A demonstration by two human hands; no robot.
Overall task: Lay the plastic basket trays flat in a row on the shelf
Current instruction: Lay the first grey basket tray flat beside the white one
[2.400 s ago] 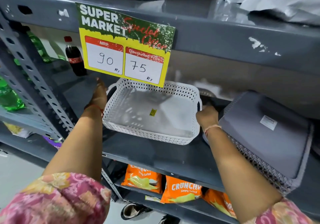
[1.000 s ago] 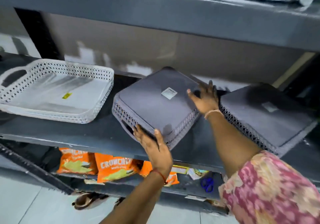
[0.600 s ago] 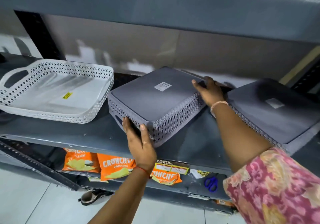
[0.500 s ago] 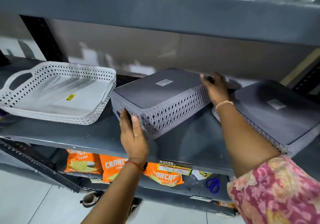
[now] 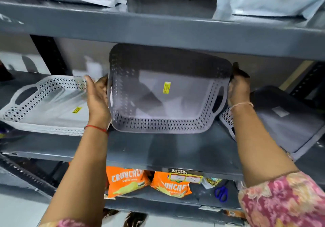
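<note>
The grey perforated basket tray, yellow sticker inside, stands tipped open-side outward midway along the shelf, left hand and right hand each gripping a handled end.

The grey basket tray is moulded plastic, with matt perforated walls and a smooth, faintly sheened floor. The white basket tray is the same perforated plastic. The shelf is grey painted metal, dull with soft reflections. The orange snack packets are glossy film. The sleeve is printed cloth.
</note>
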